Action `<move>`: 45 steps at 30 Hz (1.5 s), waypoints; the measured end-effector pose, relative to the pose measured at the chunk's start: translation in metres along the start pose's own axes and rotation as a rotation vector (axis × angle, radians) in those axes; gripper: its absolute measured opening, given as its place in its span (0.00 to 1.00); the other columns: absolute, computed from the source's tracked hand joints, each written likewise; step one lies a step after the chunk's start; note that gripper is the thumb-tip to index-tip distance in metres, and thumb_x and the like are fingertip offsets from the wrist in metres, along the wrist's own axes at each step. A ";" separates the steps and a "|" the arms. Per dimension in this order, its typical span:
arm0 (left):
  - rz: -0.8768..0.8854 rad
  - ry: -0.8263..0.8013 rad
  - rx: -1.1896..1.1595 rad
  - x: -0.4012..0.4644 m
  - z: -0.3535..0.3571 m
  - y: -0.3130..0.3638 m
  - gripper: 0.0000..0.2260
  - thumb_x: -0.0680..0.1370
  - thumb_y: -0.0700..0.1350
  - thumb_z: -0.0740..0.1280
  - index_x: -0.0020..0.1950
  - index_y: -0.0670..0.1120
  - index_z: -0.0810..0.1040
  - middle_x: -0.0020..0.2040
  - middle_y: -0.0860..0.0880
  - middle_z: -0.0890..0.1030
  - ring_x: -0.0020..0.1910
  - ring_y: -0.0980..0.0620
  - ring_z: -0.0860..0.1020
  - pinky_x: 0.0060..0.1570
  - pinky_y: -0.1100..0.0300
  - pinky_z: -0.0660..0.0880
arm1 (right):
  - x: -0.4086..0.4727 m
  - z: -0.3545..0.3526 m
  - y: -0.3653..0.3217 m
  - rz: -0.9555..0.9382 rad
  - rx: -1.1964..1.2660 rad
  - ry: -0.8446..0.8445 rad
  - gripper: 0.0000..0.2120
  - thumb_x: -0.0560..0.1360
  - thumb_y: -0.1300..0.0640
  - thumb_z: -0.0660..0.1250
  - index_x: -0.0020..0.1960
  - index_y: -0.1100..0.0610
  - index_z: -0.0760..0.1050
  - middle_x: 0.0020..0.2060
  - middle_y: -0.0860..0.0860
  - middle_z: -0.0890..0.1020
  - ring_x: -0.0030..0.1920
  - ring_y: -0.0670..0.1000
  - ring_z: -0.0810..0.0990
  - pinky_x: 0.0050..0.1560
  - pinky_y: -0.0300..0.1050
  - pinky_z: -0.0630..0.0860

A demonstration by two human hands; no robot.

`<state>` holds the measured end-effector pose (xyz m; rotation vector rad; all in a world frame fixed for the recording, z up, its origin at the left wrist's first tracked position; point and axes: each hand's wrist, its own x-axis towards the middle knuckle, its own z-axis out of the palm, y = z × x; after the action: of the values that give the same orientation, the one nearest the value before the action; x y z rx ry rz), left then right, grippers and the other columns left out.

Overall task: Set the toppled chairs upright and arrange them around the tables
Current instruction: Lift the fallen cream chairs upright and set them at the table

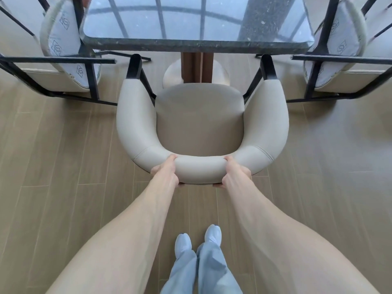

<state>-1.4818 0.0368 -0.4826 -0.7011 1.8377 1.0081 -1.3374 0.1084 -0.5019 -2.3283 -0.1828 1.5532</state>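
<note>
Cream armchair (pixel 201 115) upright at table (pixel 197 42), left hand (pixel 166 170) and right hand (pixel 234 171) gripping its backrest; final tuck-in likely remains

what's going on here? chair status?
A person stands behind a cream armchair, the left hand and right hand both gripping its curved backrest. The chair is upright, facing the dark stone-topped table, its arm tips near the table edge. Two more chairs, one on the left and one on the right, sit at the table's sides.
</note>
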 end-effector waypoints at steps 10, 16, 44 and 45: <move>-0.071 -0.092 0.079 0.006 0.013 0.030 0.35 0.71 0.50 0.78 0.73 0.47 0.67 0.69 0.42 0.71 0.64 0.34 0.74 0.42 0.38 0.78 | 0.006 0.011 -0.035 0.093 -0.028 -0.183 0.36 0.69 0.48 0.78 0.69 0.59 0.65 0.53 0.58 0.73 0.59 0.68 0.76 0.55 0.69 0.78; 0.138 0.005 0.157 -0.056 0.033 0.027 0.22 0.77 0.38 0.64 0.72 0.42 0.68 0.73 0.45 0.67 0.66 0.40 0.71 0.62 0.41 0.75 | -0.028 -0.053 -0.070 -0.100 -0.074 -0.214 0.22 0.76 0.60 0.65 0.70 0.59 0.68 0.66 0.57 0.73 0.59 0.61 0.75 0.60 0.60 0.77; 1.294 -1.080 0.170 -0.550 0.632 -0.039 0.10 0.80 0.41 0.62 0.52 0.44 0.83 0.50 0.41 0.85 0.52 0.42 0.83 0.54 0.50 0.80 | 0.086 -0.548 -0.611 -1.195 0.468 -0.315 0.12 0.79 0.60 0.61 0.56 0.61 0.82 0.51 0.58 0.86 0.53 0.57 0.85 0.56 0.51 0.80; 1.310 -1.078 0.178 -0.551 0.661 -0.037 0.10 0.79 0.42 0.62 0.52 0.45 0.83 0.50 0.43 0.86 0.51 0.43 0.83 0.53 0.53 0.80 | 0.104 -0.555 -0.632 -1.201 0.465 -0.306 0.13 0.79 0.61 0.61 0.56 0.61 0.82 0.51 0.58 0.86 0.53 0.58 0.85 0.56 0.51 0.80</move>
<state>-0.9242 0.6170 -0.1759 1.1760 1.1715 1.5039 -0.7390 0.6163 -0.1817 -1.1480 -0.9552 1.0816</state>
